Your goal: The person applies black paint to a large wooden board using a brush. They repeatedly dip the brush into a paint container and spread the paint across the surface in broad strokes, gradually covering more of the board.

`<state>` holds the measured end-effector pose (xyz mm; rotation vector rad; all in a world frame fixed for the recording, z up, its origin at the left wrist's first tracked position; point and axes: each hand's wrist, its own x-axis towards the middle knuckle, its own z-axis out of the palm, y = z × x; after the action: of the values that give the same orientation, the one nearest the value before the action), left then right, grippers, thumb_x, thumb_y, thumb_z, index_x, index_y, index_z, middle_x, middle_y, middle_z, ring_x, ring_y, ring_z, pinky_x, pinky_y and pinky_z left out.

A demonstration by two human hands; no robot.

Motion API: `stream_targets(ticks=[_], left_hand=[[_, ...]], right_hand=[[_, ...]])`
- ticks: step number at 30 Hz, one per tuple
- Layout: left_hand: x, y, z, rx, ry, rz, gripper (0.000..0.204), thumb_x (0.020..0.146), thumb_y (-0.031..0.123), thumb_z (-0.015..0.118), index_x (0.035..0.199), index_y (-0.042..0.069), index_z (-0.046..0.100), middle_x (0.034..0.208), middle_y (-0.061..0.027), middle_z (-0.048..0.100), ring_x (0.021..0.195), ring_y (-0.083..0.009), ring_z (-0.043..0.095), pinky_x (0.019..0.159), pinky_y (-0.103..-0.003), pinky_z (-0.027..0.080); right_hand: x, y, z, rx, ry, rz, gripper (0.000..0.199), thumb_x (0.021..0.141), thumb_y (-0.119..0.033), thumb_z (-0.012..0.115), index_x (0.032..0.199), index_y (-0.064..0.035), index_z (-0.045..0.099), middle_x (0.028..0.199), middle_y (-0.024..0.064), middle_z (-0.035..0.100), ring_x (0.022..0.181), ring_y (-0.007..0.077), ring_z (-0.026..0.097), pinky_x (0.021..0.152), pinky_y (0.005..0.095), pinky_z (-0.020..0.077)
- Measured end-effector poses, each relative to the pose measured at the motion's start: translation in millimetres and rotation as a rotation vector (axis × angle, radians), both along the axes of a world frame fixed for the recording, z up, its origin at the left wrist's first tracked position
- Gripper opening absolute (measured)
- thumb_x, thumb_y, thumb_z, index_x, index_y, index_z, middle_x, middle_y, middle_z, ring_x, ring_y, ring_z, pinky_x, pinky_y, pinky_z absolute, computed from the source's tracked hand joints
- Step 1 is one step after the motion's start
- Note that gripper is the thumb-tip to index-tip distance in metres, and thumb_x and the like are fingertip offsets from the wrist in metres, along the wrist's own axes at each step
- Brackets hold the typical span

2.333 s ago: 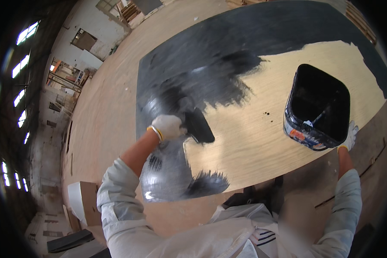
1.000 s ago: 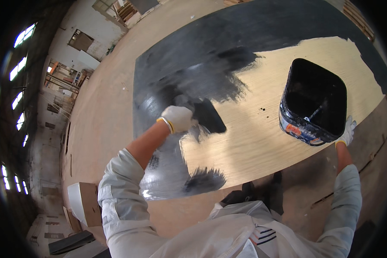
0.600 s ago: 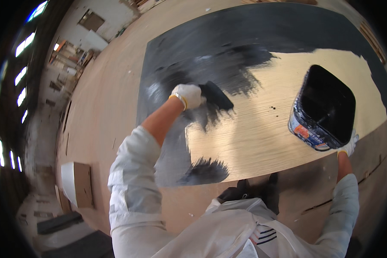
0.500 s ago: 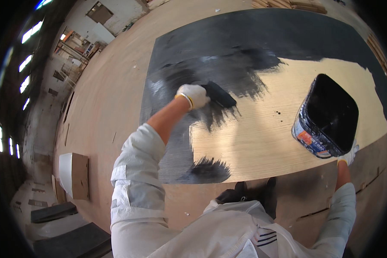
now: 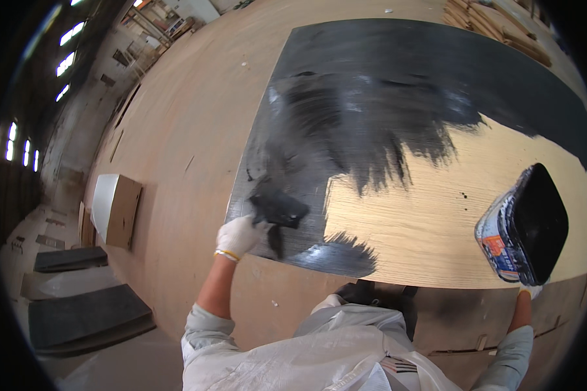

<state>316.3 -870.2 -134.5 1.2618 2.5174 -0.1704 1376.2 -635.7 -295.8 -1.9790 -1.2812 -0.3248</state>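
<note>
Left hand, white-gloved: fingers clenched on wide black paint brush, now moved from mid-board to the near-left edge of the half-blackened plywood sheet. Right hand grasps black rectangular paint bucket, held over bare wood. Left margin now being covered.

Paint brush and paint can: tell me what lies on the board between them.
In the head view, between the paint brush and the paint can lies wet black paint, then bare unpainted wood of the board; no other object.
</note>
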Motion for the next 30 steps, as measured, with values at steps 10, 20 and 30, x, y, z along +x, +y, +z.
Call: stream_targets(ticks=[10, 20, 30], left_hand=[[-85.7, -30.5, 61.1, -0.082, 0.206, -0.14, 0.056, 0.1, 0.059, 0.061, 0.094, 0.006, 0.08, 0.092, -0.0231, 0.077, 0.088, -0.0439, 0.075, 0.08, -0.053, 0.06], [-88.3, 281.2, 59.8, -0.199, 0.225, -0.424, 0.056, 0.106, 0.05, 0.054, 0.128, 0.004, 0.077, 0.133, -0.0192, 0.075, 0.126, -0.0384, 0.07, 0.106, -0.046, 0.054], [36.1, 292.3, 55.8, -0.134, 0.12, -0.489, 0.052, 0.105, 0.047, 0.056, 0.123, 0.003, 0.079, 0.129, -0.0214, 0.076, 0.123, -0.0414, 0.071, 0.104, -0.048, 0.055]], right_hand=[[-150.2, 9.4, -37.2, -0.381, 0.125, -0.179, 0.099, 0.079, -0.05, 0.086, 0.161, -0.0184, 0.041, 0.143, 0.0209, 0.062, 0.127, 0.0431, 0.067, 0.104, 0.0541, 0.0558], [-162.7, 11.5, -22.7, -0.416, 0.125, -0.249, 0.088, 0.087, -0.049, 0.078, 0.163, -0.0238, 0.04, 0.154, 0.0196, 0.05, 0.13, 0.0445, 0.064, 0.106, 0.0551, 0.0547], [-176.6, 12.8, -3.3, -0.475, 0.105, -0.275, 0.077, 0.096, -0.048, 0.069, 0.164, -0.0292, 0.04, 0.165, 0.0183, 0.039, 0.134, 0.0459, 0.061, 0.108, 0.0562, 0.0535]])
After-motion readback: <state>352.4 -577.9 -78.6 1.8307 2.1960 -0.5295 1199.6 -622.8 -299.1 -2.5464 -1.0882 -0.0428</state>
